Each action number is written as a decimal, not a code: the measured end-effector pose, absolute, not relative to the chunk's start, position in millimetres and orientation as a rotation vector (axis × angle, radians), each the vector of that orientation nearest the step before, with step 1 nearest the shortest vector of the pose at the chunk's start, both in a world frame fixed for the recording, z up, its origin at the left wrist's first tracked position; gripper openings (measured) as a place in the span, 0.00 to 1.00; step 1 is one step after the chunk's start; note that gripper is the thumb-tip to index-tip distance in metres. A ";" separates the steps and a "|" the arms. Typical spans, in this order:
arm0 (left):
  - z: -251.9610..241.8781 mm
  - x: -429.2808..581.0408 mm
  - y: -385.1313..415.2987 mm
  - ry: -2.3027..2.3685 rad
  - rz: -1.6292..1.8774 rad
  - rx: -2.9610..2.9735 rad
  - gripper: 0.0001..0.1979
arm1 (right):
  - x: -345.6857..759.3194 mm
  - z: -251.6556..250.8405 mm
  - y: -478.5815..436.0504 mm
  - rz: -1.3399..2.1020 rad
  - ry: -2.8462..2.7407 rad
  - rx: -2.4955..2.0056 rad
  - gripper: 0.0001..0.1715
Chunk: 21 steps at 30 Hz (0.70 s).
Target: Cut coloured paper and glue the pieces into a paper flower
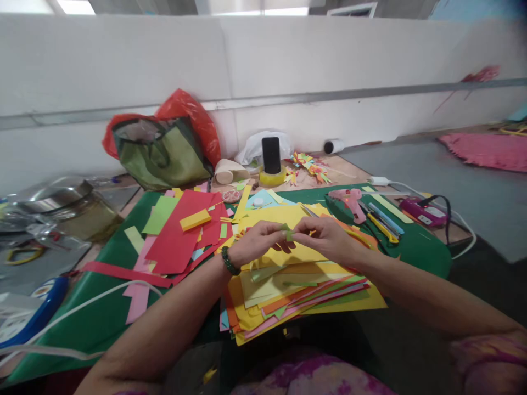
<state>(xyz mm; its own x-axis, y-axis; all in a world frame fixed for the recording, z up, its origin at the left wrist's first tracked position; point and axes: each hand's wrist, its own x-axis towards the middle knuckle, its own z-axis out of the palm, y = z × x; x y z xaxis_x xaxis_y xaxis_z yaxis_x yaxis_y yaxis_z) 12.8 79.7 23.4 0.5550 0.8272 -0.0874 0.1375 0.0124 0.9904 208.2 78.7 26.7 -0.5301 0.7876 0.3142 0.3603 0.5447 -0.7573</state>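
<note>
My left hand point(256, 242) and my right hand point(325, 237) meet above a stack of coloured paper sheets point(296, 291). Together they pinch a small green paper piece point(288, 232) between their fingertips. A dark green bead bracelet point(229, 262) circles my left wrist. The stack lies at the near edge of a green cutting mat point(415, 247), with yellow sheets on top. Red paper sheets point(185, 230) and a small yellow strip point(195, 219) lie to the left of my hands.
A pink glue gun point(349, 201), cutters and pens point(385, 220) lie right of the hands. A black phone point(271, 154) stands on a yellow tape roll point(272, 178) at the back, beside paper flowers point(308, 165). A green bag point(160, 153) and red plastic bag point(193, 112) sit back left. A white cable point(82, 307) crosses the near left.
</note>
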 end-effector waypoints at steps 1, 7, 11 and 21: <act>23.9 13.5 78.7 0.886 0.625 1.502 0.12 | 207.4 26.4 80.0 0.897 -2.097 -0.947 0.15; 29.1 16.6 73.3 0.921 0.505 1.552 0.09 | 205.3 26.0 82.6 1.020 -1.993 -1.042 0.14; 29.8 16.3 72.6 0.889 0.493 1.551 0.10 | 204.8 26.7 81.5 0.979 -1.988 -1.063 0.13; 18.8 15.7 74.0 0.838 0.536 1.757 0.14 | 203.7 31.5 79.2 0.889 -2.008 -1.068 0.07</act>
